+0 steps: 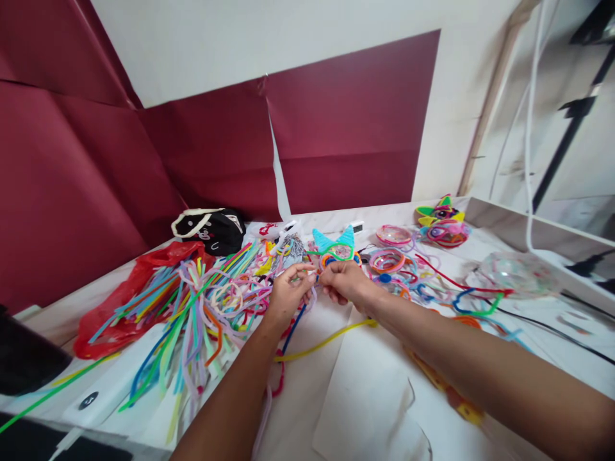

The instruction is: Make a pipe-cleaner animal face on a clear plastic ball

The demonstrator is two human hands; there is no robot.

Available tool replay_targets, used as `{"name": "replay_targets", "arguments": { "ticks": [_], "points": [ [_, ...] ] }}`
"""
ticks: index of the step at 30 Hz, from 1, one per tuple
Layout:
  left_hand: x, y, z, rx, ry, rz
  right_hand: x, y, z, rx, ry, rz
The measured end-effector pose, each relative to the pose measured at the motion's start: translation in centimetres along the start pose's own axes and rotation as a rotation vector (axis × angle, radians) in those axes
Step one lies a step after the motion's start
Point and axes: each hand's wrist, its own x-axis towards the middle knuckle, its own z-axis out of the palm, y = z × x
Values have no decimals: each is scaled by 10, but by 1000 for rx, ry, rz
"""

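My left hand (292, 289) and my right hand (344, 282) meet near the middle of the table, fingertips pinched close together. Between them is a thin pipe cleaner, mostly hidden by the fingers; its colour is hard to tell. A lavender loop (313, 299) hangs just below the fingertips. A dark blue pipe cleaner (294, 330) slants down beside my left hand. Right behind the hands stands a fuzzy piece with light blue pointed ears (334, 239) and an orange and blue ring. Below them a yellow pipe cleaner (327, 342) lies across the table.
A large heap of coloured pipe cleaners (192, 320) spreads to the left, partly in a red plastic bag (106, 326). Behind it sits a black pouch (216, 234). Fuzzy rings (387, 261) and a clear plastic container (519, 274) lie right. A white power bank (103, 390) is front left.
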Motion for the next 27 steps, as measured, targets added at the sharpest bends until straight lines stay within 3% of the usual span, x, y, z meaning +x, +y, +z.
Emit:
{"name": "replay_targets", "arguments": {
  "ticks": [11,18,27],
  "points": [
    [0,-4,3,162,-52,-68,-13,-19,-17,177,10,-12],
    [-1,-9,5,442,-15,147,-18,-17,-29,237,-37,10],
    [-4,-18,5,803,-70,410,-23,-16,-30,215,-68,36]
  ]
}}
